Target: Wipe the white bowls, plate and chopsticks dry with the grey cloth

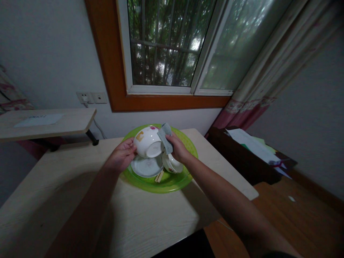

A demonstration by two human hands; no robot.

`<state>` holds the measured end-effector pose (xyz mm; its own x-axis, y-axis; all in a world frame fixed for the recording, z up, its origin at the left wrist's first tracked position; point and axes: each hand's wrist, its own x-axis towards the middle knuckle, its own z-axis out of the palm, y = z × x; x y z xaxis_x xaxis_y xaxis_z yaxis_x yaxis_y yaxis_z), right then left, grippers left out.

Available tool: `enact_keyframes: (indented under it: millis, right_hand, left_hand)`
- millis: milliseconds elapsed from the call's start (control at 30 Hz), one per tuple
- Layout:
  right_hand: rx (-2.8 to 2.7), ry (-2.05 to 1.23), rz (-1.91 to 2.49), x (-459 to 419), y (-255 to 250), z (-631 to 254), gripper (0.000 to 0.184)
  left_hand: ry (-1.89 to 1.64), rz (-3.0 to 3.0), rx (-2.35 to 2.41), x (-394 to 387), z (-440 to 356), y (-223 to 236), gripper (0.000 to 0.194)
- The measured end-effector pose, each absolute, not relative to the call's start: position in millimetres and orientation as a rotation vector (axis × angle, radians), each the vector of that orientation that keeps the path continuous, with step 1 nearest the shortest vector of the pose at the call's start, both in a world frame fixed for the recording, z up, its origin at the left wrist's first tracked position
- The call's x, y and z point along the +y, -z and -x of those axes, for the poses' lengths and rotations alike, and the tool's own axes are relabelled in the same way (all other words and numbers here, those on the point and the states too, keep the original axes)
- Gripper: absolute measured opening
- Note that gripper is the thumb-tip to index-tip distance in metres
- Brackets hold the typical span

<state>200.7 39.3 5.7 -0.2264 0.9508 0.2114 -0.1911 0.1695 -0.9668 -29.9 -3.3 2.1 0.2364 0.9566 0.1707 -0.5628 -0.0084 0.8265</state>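
My left hand (125,154) grips the rim of a white bowl (146,143) with a yellow and pink pattern, tilted on its side so its foot faces me. In my right hand (176,145) is a grey cloth (165,138), closed between the fingers and held against the bowl's right side. Below them is a round green tray (161,188). On it lie a white plate (146,168), a second, smaller white bowl (173,165) tipped over, and some light wooden chopsticks (159,176), partly hidden beneath the dishes.
The tray stands on a pale wooden table (129,215). At the left is a raised shelf (70,123) with a paper on it. A window (166,46) is behind, and a dark cabinet (228,150) with papers stands to the right, by the curtain (249,96).
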Motion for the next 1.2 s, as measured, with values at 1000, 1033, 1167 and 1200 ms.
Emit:
enact_keyframes:
  millis: [1000,1033,1167,1200]
  right_hand:
    - [-1.577,-1.025,0.946,33.2,-8.2,-200.7,0.022]
    - [-1.587,-1.026,0.935,31.4,-8.9,-199.8,0.021]
    - [-1.590,-1.025,0.891,27.1,-9.7,-197.8,0.019]
    - [-1.609,-0.996,0.898,27.2,-9.8,-198.2,0.018]
  left_hand:
    - [-1.070,-1.331,0.942,-12.2,8.8,-9.7,0.054]
    - [-1.065,-1.335,0.949,-12.3,9.3,-9.6,0.053]
    - [-1.055,-1.329,0.927,-11.5,12.2,-7.4,0.052]
    - [-1.056,-1.334,0.924,-11.2,12.8,-6.6,0.051]
